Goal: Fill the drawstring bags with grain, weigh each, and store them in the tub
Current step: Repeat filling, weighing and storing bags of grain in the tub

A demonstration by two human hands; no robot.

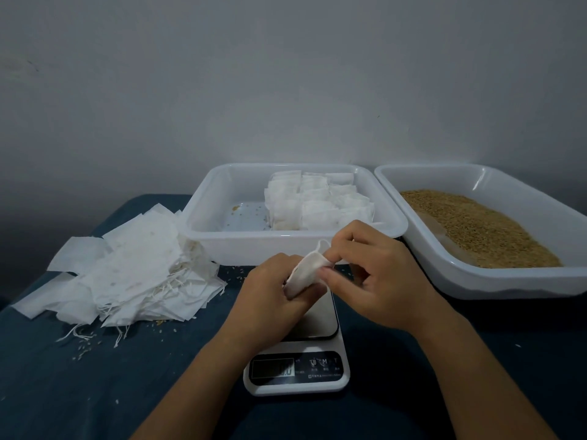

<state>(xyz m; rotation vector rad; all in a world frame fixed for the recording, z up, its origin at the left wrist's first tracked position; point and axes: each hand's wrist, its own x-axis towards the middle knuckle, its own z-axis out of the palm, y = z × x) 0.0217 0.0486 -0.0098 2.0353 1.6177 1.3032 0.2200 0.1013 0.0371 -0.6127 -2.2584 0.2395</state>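
Two hands share one small white drawstring bag [304, 274] above the scale [297, 360]: the left hand [273, 296] cups its lower body with curled fingers, while the right hand [371, 274] pinches the mouth end near the loop of string. The bag's long axis slants from lower left up to upper right. The storage tub [222, 246], with filled bags [317, 201] packed in its right half, lies straight ahead, just beyond the grip; either hand seems equally near it. The grain tray [444, 271] sits right, empty bags [127, 274] left on the table [63, 376]. The scale's display and labels are too dim to read.
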